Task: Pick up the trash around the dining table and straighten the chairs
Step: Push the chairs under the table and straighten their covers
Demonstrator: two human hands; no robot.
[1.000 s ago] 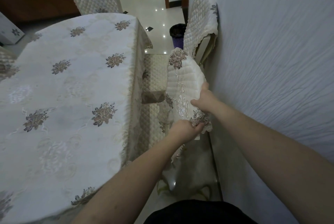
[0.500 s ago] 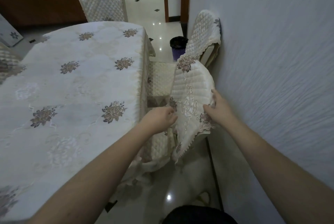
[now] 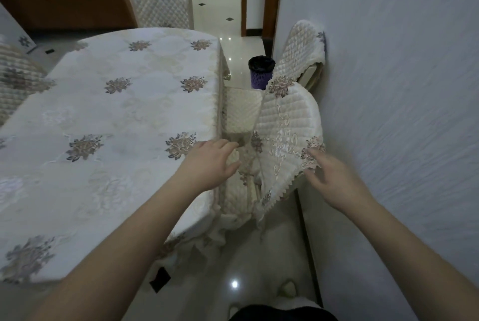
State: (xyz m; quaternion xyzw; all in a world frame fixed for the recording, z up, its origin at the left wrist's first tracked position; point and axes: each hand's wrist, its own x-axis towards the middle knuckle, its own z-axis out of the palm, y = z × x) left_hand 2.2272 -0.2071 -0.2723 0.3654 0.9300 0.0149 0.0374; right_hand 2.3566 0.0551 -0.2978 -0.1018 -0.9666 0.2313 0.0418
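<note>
- Both hands are open with fingers spread: left hand [image 3: 211, 162] over the worktop [image 3: 108, 123] right edge, right hand [image 3: 334, 180] just touching the cover's lower corner.
- Nearest chair [image 3: 282, 134] stands between worktop and wall [image 3: 401, 113].
- Purple bin [image 3: 261, 73] is farther.

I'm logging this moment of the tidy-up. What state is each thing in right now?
Left hand: open, no grip, at the table's edge.
Right hand: open, fingers spread beside the cover's lower corner; contact unclear.
Near chair cover: draped over the chair back, tilted, hem hanging loose.
Far chair: against the wall, covered.
Bin: upright, black liner in.
Tablecloth: spread flat.
</note>
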